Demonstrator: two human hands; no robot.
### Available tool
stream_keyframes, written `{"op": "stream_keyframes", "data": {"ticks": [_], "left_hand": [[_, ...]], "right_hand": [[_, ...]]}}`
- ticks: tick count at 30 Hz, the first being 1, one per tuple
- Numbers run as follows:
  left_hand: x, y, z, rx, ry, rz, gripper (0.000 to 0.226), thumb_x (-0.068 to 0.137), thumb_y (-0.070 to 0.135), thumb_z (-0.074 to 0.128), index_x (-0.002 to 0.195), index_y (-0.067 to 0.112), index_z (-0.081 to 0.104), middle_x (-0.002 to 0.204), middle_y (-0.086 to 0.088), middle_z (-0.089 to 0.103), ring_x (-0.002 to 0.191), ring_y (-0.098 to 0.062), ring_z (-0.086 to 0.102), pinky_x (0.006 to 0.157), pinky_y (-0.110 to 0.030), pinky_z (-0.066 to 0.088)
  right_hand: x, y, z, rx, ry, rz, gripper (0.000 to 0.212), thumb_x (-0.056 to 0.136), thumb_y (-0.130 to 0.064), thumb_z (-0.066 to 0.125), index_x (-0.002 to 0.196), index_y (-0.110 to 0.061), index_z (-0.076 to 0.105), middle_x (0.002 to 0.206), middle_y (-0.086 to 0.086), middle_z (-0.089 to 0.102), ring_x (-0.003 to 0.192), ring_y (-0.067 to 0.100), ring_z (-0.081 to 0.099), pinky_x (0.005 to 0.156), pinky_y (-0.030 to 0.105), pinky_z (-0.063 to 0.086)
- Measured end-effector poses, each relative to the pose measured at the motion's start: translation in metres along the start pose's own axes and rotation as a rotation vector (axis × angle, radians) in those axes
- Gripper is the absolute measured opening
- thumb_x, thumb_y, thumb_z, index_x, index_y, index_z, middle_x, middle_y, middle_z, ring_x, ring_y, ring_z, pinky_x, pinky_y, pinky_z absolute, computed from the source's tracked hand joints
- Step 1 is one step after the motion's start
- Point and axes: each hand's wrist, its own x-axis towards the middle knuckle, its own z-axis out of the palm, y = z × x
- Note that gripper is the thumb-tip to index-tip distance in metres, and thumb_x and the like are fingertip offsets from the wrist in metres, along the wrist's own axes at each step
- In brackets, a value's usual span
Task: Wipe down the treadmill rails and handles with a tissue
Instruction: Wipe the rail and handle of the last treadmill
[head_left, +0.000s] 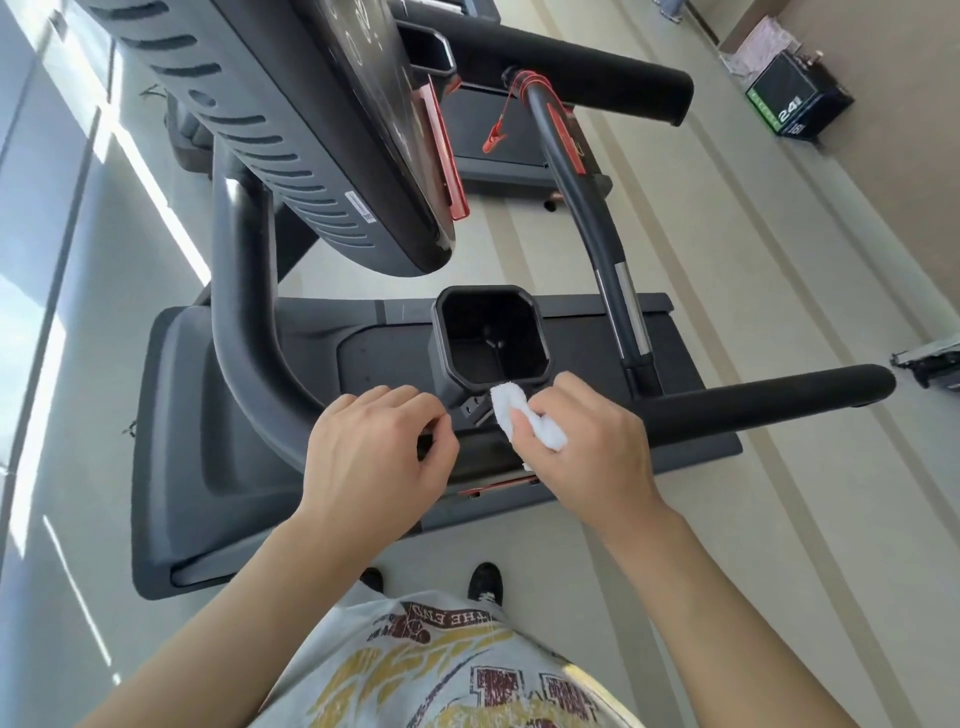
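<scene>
A black treadmill fills the view, seen from its side. Its near padded handrail (769, 400) runs right from the curved upright (236, 332). My right hand (587, 441) grips a crumpled white tissue (524, 415) and holds it against the bracket just below the black cup holder (491, 338). My left hand (374, 441) lies on the rail to the left of that bracket, fingers curled over it. The far handrail (597, 67) and the curved centre bar (582, 192) stand beyond.
The console (311, 130) with red trim hangs over the upper middle. A red safety clip (496, 137) dangles from the centre bar. A black and green box (795, 98) sits on the floor at upper right, and my shoes (485, 582) stand beside the deck.
</scene>
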Motion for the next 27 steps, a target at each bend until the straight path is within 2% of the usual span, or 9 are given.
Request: {"op": "stream_keyframes", "data": {"ticks": [3, 5, 9, 12, 14, 16, 19, 23, 27], "left_hand": [[0.001, 0.016, 0.003, -0.090, -0.081, 0.057, 0.017, 0.094, 0.029, 0.059, 0.090, 0.026, 0.075, 0.081, 0.014, 0.066, 0.072, -0.014, 0.060, 0.058, -0.032, 0.050], [0.003, 0.023, 0.008, -0.101, -0.113, 0.084, 0.018, 0.095, 0.030, 0.058, 0.097, 0.026, 0.076, 0.090, 0.014, 0.068, 0.079, -0.014, 0.062, 0.061, -0.031, 0.052], [0.008, 0.038, 0.018, -0.174, -0.122, 0.119, 0.020, 0.096, 0.025, 0.058, 0.104, 0.023, 0.076, 0.103, 0.013, 0.069, 0.091, -0.014, 0.063, 0.069, -0.032, 0.055], [0.011, 0.055, 0.029, -0.214, -0.129, 0.164, 0.021, 0.095, 0.021, 0.058, 0.106, 0.020, 0.076, 0.107, 0.010, 0.069, 0.095, -0.016, 0.063, 0.075, -0.029, 0.054], [0.013, 0.064, 0.038, -0.220, -0.136, 0.169, 0.020, 0.096, 0.018, 0.059, 0.107, 0.018, 0.075, 0.108, 0.009, 0.068, 0.098, -0.017, 0.063, 0.078, -0.029, 0.055], [0.016, 0.071, 0.045, -0.214, -0.136, 0.161, 0.020, 0.095, 0.015, 0.059, 0.107, 0.016, 0.075, 0.108, 0.007, 0.068, 0.099, -0.019, 0.063, 0.079, -0.032, 0.056], [0.021, 0.084, 0.055, -0.198, -0.119, 0.134, 0.016, 0.093, 0.014, 0.059, 0.101, 0.016, 0.073, 0.104, 0.006, 0.068, 0.094, -0.018, 0.061, 0.080, -0.029, 0.051], [0.028, 0.106, 0.070, -0.181, -0.114, 0.051, 0.015, 0.091, 0.014, 0.059, 0.100, 0.018, 0.071, 0.102, 0.008, 0.068, 0.091, -0.016, 0.060, 0.079, -0.030, 0.051], [0.036, 0.137, 0.092, -0.106, -0.162, 0.012, 0.022, 0.095, 0.022, 0.056, 0.109, 0.019, 0.072, 0.108, 0.008, 0.068, 0.094, -0.018, 0.064, 0.079, -0.041, 0.056]], "right_hand": [[-0.014, 0.024, -0.005, -0.046, 0.057, -0.023, 0.026, 0.096, -0.025, 0.065, 0.075, -0.010, 0.065, 0.073, 0.001, 0.050, 0.057, 0.024, 0.041, 0.048, 0.032, 0.041], [-0.023, 0.052, -0.012, -0.075, 0.086, 0.055, 0.025, 0.096, -0.025, 0.064, 0.077, -0.008, 0.066, 0.075, 0.002, 0.051, 0.059, 0.024, 0.044, 0.049, 0.032, 0.041], [-0.024, 0.106, -0.031, -0.128, 0.144, 0.276, 0.030, 0.094, -0.031, 0.062, 0.075, -0.007, 0.063, 0.074, 0.003, 0.049, 0.057, 0.028, 0.045, 0.046, 0.031, 0.037], [-0.018, 0.111, -0.030, -0.166, 0.142, 0.308, 0.035, 0.096, -0.031, 0.064, 0.068, -0.011, 0.059, 0.071, 0.001, 0.046, 0.055, 0.028, 0.042, 0.048, 0.030, 0.031], [-0.015, 0.095, -0.023, -0.146, 0.157, 0.289, 0.034, 0.096, -0.030, 0.069, 0.068, -0.014, 0.060, 0.072, 0.001, 0.048, 0.056, 0.029, 0.046, 0.047, 0.034, 0.036], [-0.014, 0.073, -0.016, -0.075, 0.155, 0.185, 0.029, 0.095, -0.029, 0.072, 0.071, -0.015, 0.065, 0.072, 0.001, 0.051, 0.056, 0.027, 0.050, 0.047, 0.035, 0.039], [-0.013, 0.058, -0.011, 0.007, 0.192, 0.059, 0.036, 0.097, -0.030, 0.074, 0.066, -0.014, 0.064, 0.067, -0.001, 0.049, 0.055, 0.017, 0.036, 0.045, 0.031, 0.035], [-0.015, 0.093, -0.012, 0.076, 0.190, -0.036, 0.032, 0.095, -0.025, 0.075, 0.067, -0.013, 0.065, 0.067, -0.001, 0.050, 0.054, 0.018, 0.039, 0.043, 0.034, 0.040], [-0.015, 0.154, -0.022, 0.077, 0.192, -0.037, 0.025, 0.092, -0.022, 0.071, 0.069, -0.012, 0.066, 0.068, 0.001, 0.051, 0.053, 0.022, 0.044, 0.043, 0.034, 0.042]]}}
